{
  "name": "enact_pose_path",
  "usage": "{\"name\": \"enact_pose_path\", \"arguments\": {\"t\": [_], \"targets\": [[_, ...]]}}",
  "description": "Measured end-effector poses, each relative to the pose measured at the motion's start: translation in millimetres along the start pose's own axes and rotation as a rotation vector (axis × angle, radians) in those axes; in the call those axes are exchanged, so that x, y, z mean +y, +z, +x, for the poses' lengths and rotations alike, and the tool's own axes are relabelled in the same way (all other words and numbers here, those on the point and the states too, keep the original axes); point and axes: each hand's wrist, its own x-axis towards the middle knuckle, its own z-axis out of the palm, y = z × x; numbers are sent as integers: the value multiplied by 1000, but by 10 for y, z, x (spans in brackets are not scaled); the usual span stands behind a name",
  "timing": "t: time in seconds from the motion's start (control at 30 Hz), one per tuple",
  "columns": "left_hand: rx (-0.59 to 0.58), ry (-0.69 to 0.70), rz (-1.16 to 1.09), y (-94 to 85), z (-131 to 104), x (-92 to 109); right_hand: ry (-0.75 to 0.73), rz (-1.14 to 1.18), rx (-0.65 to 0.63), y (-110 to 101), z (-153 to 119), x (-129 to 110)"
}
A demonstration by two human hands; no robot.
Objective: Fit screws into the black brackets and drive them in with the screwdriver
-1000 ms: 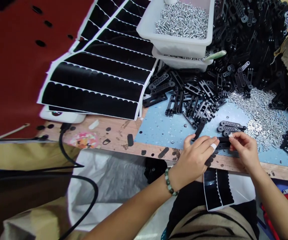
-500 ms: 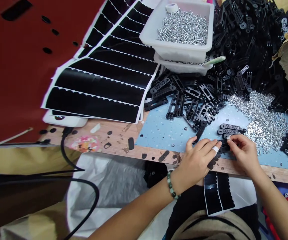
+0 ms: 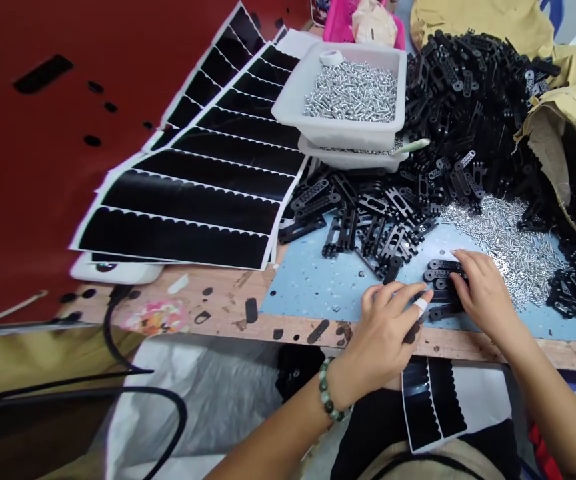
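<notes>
Several slim black plastic links (image 3: 443, 274) lie side by side near the table's front edge, in front of me. My right hand (image 3: 488, 293) is over their right ends. Its thumb and index finger are on either side of the upper link, pinching it. On the left, my left hand (image 3: 385, 330) is palm down with its fingers spread. A taped fingertip reaches the links' left ends, and its thumb is hidden underneath. Small black rounded pieces (image 3: 413, 332) show beneath that hand; whether it holds them is unclear. A black sticker sheet (image 3: 435, 403) lies on my lap.
White tubs (image 3: 288, 110) of screws stand at the back. Large black sticker sheets (image 3: 183, 233) lie to the left. A heap of black links (image 3: 453, 100) fills the back right, with loose screws and nuts (image 3: 518, 233) before it. A cable (image 3: 111, 333) hangs at the left edge.
My right hand has turned and spread over the links, where it earlier pinched a small light piece. My left hand has drawn slightly away to the left. The whole view has shifted.
</notes>
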Motion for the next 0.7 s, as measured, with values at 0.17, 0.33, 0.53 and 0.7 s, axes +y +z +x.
{"name": "enact_pose_path", "arguments": {"t": [0.17, 0.33, 0.53, 0.7], "targets": [[-11, -49, -245, -105, 42, 18, -161, 276, 24, -75, 9, -182], [-36, -94, -385, -71, 47, 54, -320, 492, -76, -152, -64, -446], [224, -113, -384, -102, 23, 36, 12, 693, 63, -205, -235, -203], [106, 33, 14, 24, 105, 33, 467, 850, 46, -72, -247, 72]]}}
